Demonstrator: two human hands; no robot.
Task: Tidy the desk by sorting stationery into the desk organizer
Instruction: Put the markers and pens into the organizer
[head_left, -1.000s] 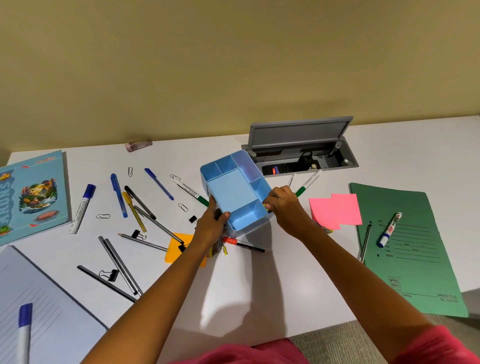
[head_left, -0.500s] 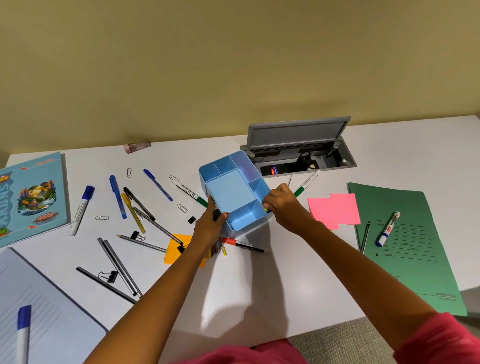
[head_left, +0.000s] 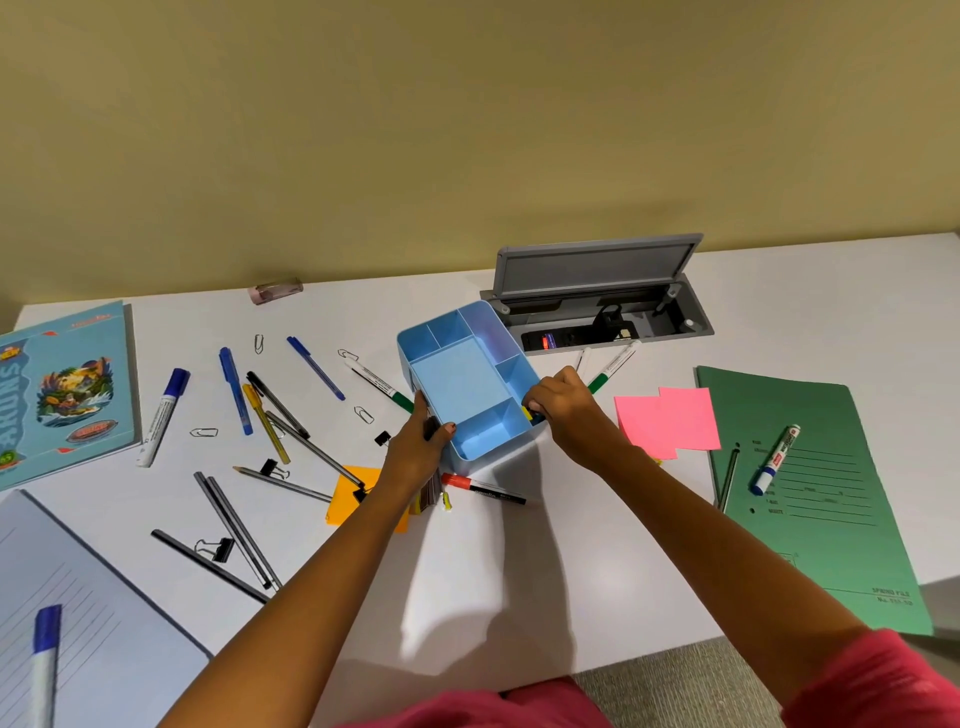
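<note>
Two hands grip the blue organizer (head_left: 457, 374), just in front of the open cable box (head_left: 597, 270): left hand (head_left: 421, 441) thumb hooked over its near rim, right hand (head_left: 563, 402) fingers curled round its side wall.

It was an office workspace: a white counter (head_left: 779, 312) with a built-in flip-up power box (head_left: 597, 270), a green file folder (head_left: 841, 545), a notebook (head_left: 67, 384) and scattered pens (head_left: 235, 389).

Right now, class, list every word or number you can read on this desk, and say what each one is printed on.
"SPRING FILE": green folder, near corner.
Number line beneath it: blurred.
Blue book title: cut off at the edge, unreadable.
Print on the folder's marker, red-capped pen, folder's form lines: too small.
</note>
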